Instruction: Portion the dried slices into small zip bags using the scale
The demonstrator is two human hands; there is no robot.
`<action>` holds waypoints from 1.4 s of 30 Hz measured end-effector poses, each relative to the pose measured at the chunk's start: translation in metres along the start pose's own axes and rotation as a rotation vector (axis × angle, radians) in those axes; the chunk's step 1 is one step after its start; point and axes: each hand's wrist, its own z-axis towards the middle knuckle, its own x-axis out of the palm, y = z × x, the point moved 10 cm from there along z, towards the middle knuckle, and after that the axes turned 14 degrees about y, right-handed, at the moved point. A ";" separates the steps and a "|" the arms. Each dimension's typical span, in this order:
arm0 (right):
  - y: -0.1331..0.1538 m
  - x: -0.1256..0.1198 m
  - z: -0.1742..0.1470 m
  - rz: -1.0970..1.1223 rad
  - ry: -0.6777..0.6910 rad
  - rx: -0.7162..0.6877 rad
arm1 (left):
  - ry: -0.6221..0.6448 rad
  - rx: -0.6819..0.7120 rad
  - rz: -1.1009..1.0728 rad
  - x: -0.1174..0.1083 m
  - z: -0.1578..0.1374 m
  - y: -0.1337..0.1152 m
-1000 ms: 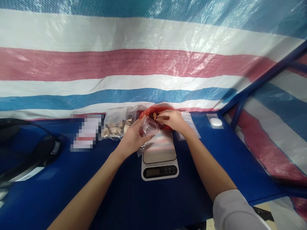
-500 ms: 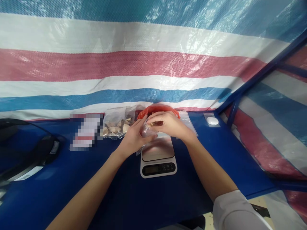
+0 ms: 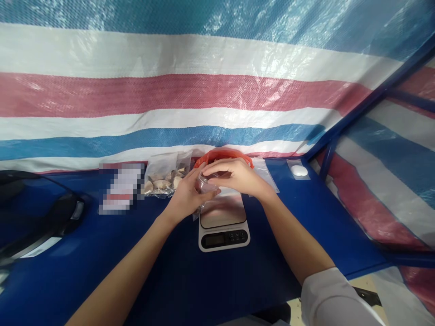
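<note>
My left hand (image 3: 185, 194) is closed around a clear plastic bag (image 3: 203, 184), holding it above the near-left part of the digital scale's plate. My right hand (image 3: 238, 176) reaches over the bag's mouth, its thumb and fingers apart at the tips, with nothing visible between them. Whatever is inside the held bag is mostly hidden by my hands. Under and in front of the hands lies the white kitchen scale (image 3: 224, 217); its display looks dark. Behind my right hand stands an orange-red bowl or bag (image 3: 220, 154), its contents mostly covered.
Left of my hands lie clear zip bags (image 3: 162, 179) of brownish-white dried slices. A blurred-out flat item (image 3: 122, 188) and a black strapped object (image 3: 50, 213) are further left. Flat clear bags (image 3: 265, 174) and a white oval object (image 3: 299, 170) lie to the right on the blue table (image 3: 288, 217).
Small pale pieces between my right fingertips are no longer visible there; the thumb and fingers have spread at the bag's mouth. The left hand stays on the bag.
</note>
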 end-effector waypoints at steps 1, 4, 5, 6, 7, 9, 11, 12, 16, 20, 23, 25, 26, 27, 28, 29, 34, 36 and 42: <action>-0.002 -0.001 -0.002 0.024 -0.007 0.015 | -0.007 -0.011 0.003 0.000 -0.001 0.001; -0.003 -0.002 -0.005 0.059 0.005 0.037 | -0.022 -0.017 0.031 0.001 -0.002 0.001; -0.003 0.000 -0.006 0.051 0.021 0.038 | -0.020 -0.014 0.044 0.003 -0.001 -0.001; -0.002 0.001 -0.007 0.033 0.037 0.041 | -0.014 -0.012 0.058 0.005 -0.001 -0.002; -0.001 0.002 -0.008 0.010 0.051 0.046 | -0.007 -0.010 0.071 0.007 0.000 -0.004; -0.002 0.004 -0.012 -0.030 0.064 0.062 | 0.007 -0.002 0.098 0.012 0.000 -0.008; -0.005 0.002 -0.018 -0.032 0.035 0.076 | 0.011 0.010 0.125 0.015 -0.001 -0.013; -0.008 0.000 -0.022 -0.008 0.011 0.075 | 0.011 0.013 0.138 0.017 -0.003 -0.014; -0.023 -0.007 -0.045 0.169 -0.085 0.061 | 0.005 0.025 0.182 0.021 -0.017 -0.014; -0.048 -0.010 -0.073 0.250 -0.199 0.144 | -0.060 0.100 0.327 0.021 -0.039 -0.017; -0.071 -0.004 -0.093 0.336 -0.249 0.201 | -0.068 0.119 0.407 0.025 -0.051 -0.015; -0.086 0.000 -0.104 0.371 -0.275 0.231 | -0.054 0.107 0.426 0.029 -0.055 -0.010; -0.092 0.003 -0.109 0.370 -0.280 0.243 | -0.048 0.103 0.429 0.031 -0.056 -0.008; -0.097 0.004 -0.113 0.368 -0.292 0.253 | -0.045 0.102 0.429 0.032 -0.056 -0.006; -0.101 0.005 -0.116 0.366 -0.302 0.259 | -0.045 0.104 0.427 0.034 -0.056 -0.005; -0.104 0.005 -0.118 0.364 -0.313 0.263 | -0.050 0.110 0.424 0.034 -0.055 -0.004; -0.104 0.004 -0.123 0.370 -0.335 0.273 | -0.127 0.183 0.421 0.030 -0.057 -0.009; -0.104 -0.001 -0.129 0.353 -0.353 0.281 | -0.179 0.208 0.431 0.024 -0.063 -0.013; -0.092 -0.024 -0.161 -0.111 -0.455 0.385 | -0.259 0.138 0.497 0.004 -0.091 0.002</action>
